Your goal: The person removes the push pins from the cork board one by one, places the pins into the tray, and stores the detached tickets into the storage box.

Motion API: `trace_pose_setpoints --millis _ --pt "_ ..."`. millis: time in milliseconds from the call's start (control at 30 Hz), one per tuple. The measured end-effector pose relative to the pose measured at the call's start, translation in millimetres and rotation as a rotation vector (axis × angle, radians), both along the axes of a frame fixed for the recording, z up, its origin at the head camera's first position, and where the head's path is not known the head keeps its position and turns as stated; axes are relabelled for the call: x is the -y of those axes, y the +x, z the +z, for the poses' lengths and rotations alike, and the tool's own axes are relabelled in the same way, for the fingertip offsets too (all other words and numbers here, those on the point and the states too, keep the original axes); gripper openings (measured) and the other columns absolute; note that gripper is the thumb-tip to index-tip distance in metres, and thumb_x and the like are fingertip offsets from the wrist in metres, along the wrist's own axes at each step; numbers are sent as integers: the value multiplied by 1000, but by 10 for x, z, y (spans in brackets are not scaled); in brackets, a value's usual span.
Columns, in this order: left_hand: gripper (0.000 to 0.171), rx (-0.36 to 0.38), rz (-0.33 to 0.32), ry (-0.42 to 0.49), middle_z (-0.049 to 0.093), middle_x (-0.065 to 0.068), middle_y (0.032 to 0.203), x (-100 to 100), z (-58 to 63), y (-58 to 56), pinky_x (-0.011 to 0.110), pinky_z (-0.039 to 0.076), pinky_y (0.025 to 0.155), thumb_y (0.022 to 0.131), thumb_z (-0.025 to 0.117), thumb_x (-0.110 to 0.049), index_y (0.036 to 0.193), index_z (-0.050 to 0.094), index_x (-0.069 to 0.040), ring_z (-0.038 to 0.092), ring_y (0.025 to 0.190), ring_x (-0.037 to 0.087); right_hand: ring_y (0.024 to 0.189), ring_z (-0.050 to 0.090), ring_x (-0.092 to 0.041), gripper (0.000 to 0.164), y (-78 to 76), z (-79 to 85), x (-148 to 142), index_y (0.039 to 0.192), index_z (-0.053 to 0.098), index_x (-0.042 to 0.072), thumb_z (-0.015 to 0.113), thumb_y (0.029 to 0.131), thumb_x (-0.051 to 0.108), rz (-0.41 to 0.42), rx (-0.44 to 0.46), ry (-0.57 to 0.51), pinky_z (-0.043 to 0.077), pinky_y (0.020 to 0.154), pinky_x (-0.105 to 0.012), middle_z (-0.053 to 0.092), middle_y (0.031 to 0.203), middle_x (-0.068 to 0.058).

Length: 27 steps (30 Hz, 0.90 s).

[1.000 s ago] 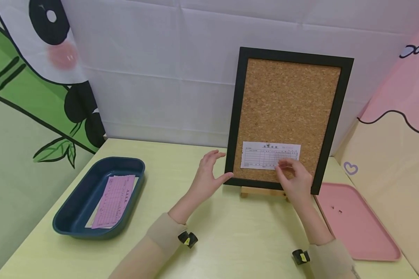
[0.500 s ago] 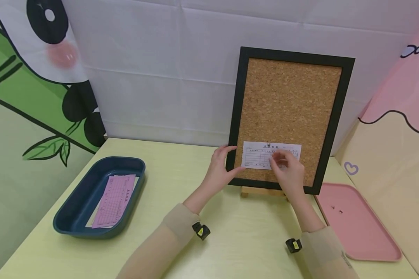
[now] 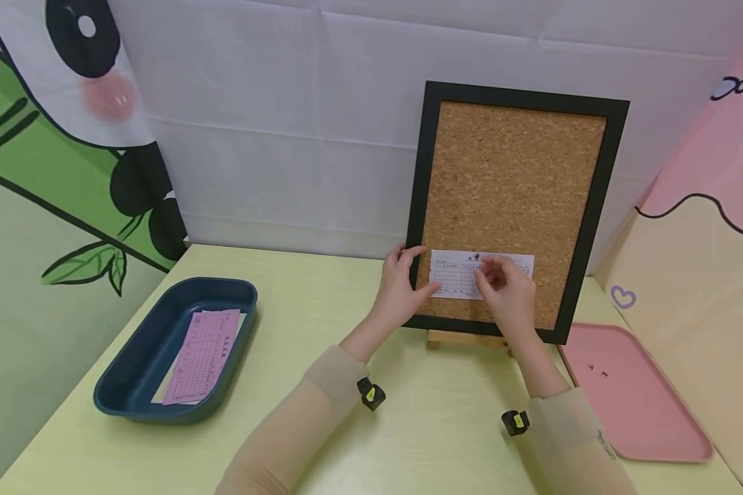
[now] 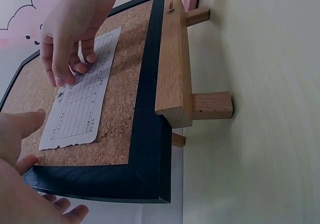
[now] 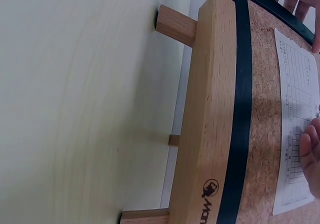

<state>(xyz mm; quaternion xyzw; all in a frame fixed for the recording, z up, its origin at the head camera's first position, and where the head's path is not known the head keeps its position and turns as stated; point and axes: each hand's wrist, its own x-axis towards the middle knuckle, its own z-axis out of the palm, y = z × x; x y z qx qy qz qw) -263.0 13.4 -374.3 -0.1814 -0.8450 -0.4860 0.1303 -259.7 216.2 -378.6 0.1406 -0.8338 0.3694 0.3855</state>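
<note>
A white printed form slip [image 3: 448,280] is fixed low on a black-framed corkboard [image 3: 514,165] by a small pushpin [image 3: 477,256] at its top edge. My left hand [image 3: 398,292] is at the board's left frame side, its thumb over the slip's left part and other fingers spread toward the frame edge. In front of the slip, my right hand [image 3: 509,295] has loosely bent fingers, with thumb and index just below the pin. The left wrist view shows those right fingertips [image 4: 62,79] close to the pin, with nothing visible between them.
The board leans on a small wooden easel [image 4: 172,64]. At left stands a dark blue tray [image 3: 124,378] with pink and pale slips [image 3: 201,357]. On the right, a pink tray [image 3: 650,412] bears a few tiny pins [image 3: 597,371]. A white cloth hangs behind.
My left hand has moved right and up to the board's left edge and slip. My right hand has shifted left and up across the slip toward the pin.
</note>
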Motion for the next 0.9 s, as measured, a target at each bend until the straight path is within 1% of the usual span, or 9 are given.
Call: trace_pose_setpoints --millis 167,333,567,733,900 --pt "56 -5 11 -13 18 18 152 -32 31 -34 55 31 105 85 71 -28 134 44 -19 24 138 33 63 54 -14 21 -30 11 28 102 65 1 71 82 6 -7 -8 7 37 56 -9 65 79 -9" --pt "53 -2 22 -18 20 16 151 -72 62 -48 60 26 103 86 70 -27 132 45 -20 21 139 33 60 52 -13 20 -54 27 46 101 66 1 71 82 5 -16 -12 8 34 55 -9 65 77 -9" --pt "49 -17 69 -61 23 18 150 -118 65 -86 57 28 103 85 71 -27 127 47 -21 24 138 34 58 49 -13 20 -69 26 50 100 67 2 72 82 8 -45 -4 31 33 53 -12 65 76 -8" --pt "43 -27 81 -71 24 19 149 -146 62 -107 56 27 103 84 72 -28 121 49 -22 24 138 34 59 50 -14 20 -67 43 59 100 66 3 71 83 11 -65 27 33 34 54 -15 65 76 -8" --pt "35 -35 84 -67 24 19 148 -160 54 -117 56 27 103 83 73 -28 111 53 -19 22 139 35 60 51 -15 19 -75 60 72 100 66 4 71 84 13 -81 48 24 35 55 -16 64 76 -7"
